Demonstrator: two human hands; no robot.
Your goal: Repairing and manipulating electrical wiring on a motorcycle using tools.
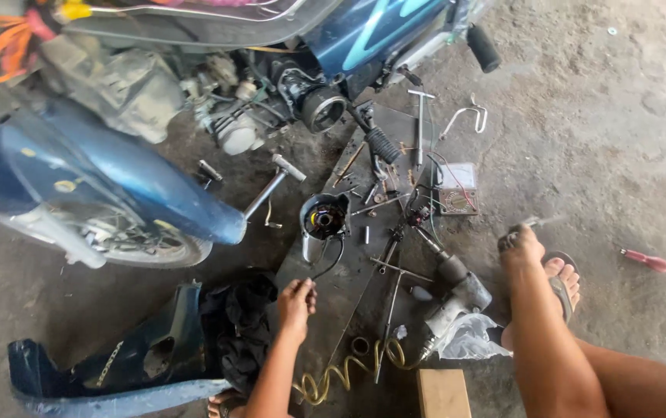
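Right hand (520, 244) fingers closed on blurred tool, left hand (296, 298) fingers pinching black cable below metal cover (323, 220)

The floor (604, 131) is bare, rough concrete, grey-brown and dusty, pitted and stained darker with oil toward the middle. Daylight falls flat and soft across it, brightest at the upper right, with no hard shadows. A blue motorcycle (116, 178) lies partly stripped across the upper left, its front wheel (128, 236) resting on the ground and its engine parts exposed. A loose blue fairing panel (85, 371) lies at the lower left beside a heap of black cloth (244, 325). A dark metal sheet (348, 271) covers the middle ground — tools scattered over it. A red-handled screwdriver (647, 261) lies alone at the right, and a wooden block (441, 392) sits at the bottom edge.
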